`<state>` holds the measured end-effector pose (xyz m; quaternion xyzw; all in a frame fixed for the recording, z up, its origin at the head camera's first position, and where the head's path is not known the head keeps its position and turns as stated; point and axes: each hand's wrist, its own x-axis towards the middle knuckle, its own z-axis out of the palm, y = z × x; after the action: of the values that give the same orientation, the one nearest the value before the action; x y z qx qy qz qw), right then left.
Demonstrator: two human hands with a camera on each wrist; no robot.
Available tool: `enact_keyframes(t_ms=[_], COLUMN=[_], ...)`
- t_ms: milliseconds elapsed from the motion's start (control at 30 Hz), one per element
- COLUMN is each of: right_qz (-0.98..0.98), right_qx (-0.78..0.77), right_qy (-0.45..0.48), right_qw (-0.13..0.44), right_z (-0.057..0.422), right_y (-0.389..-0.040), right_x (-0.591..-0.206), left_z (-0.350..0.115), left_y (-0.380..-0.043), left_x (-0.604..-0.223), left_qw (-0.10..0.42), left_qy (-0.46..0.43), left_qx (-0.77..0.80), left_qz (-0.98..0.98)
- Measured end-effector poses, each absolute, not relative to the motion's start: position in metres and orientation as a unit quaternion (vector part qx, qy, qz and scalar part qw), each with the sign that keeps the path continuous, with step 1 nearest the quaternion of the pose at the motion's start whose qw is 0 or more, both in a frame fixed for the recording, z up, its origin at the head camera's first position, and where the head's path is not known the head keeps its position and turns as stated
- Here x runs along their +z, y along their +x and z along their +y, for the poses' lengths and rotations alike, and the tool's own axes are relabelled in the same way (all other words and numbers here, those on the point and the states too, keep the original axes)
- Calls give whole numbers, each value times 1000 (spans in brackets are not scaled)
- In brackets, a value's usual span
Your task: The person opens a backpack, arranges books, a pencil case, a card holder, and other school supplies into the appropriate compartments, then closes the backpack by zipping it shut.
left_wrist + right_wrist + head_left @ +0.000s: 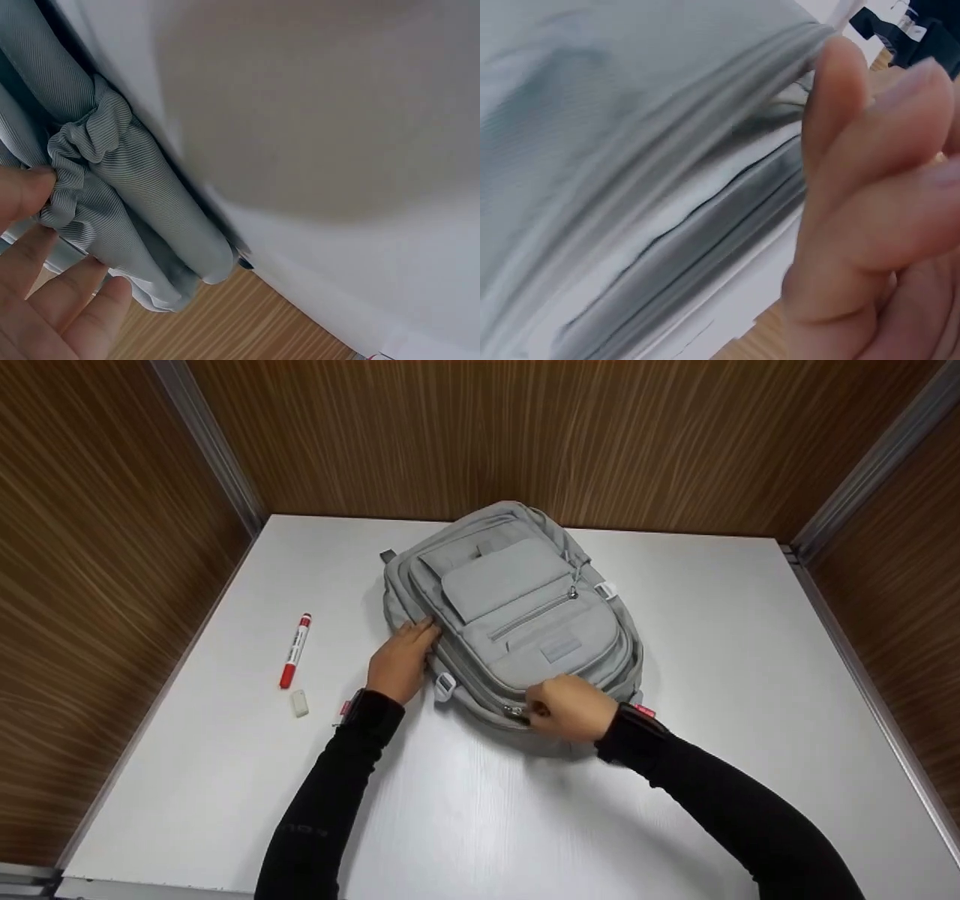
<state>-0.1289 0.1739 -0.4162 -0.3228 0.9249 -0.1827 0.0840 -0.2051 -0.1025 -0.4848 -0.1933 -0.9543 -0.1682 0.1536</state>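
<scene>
A light grey backpack (525, 585) lies front side up on the white table. My left hand (403, 660) rests on its left side with fairly straight fingers. In the left wrist view its thumb and fingertips (94, 270) touch the gathered fabric (82, 146) of a side pocket. At the bag's near end, my right hand (568, 709) is curled tightly beside a metal zipper slider (514, 711), pinching its pull, which the fingers cover. The right wrist view shows the bent fingers (832, 247) close to the bag's zipper seam (705, 202).
Left of the bag, a red-and-white marker (295, 651) lies on the table (712, 660), with a small whitish eraser (299, 703) just below it. Wood-grain panels (480, 435) stand along the back and both sides. A white strap buckle (445, 686) sticks out near the left hand.
</scene>
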Motion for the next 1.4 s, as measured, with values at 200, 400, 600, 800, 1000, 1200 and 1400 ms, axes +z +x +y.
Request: enact_keyframes(t_ms=[200, 400, 600, 800, 1000, 1200, 1400], right_qz=[922, 926, 913, 893, 881, 874, 876], right_qx=[-213, -236, -295, -336, -344, -338, -341], right_qy=[-311, -273, -244, -266, -312, -346, -339], right_qw=[93, 111, 144, 136, 87, 37, 39], right_z=[201, 236, 257, 253, 239, 226, 230], right_y=[-124, -131, -139, -134, -126, -125, -128], right_x=[-415, -416, -418, -422, -429, -433, -432], left_z=[-106, -114, -112, -71, -5, 24, 29], left_y=[-216, -224, -223, -188, -131, -116, -119], left_x=[-486, -485, -481, -465, -458, -470, -471], left_qw=[156, 133, 121, 248, 298, 300, 307], left_qy=[-179, -165, -164, -177, -335, -358, -345], left_qx=[-178, -210, -210, -222, -191, -64, -39], left_qz=[-955, -955, -956, -926, -873, -882, -886])
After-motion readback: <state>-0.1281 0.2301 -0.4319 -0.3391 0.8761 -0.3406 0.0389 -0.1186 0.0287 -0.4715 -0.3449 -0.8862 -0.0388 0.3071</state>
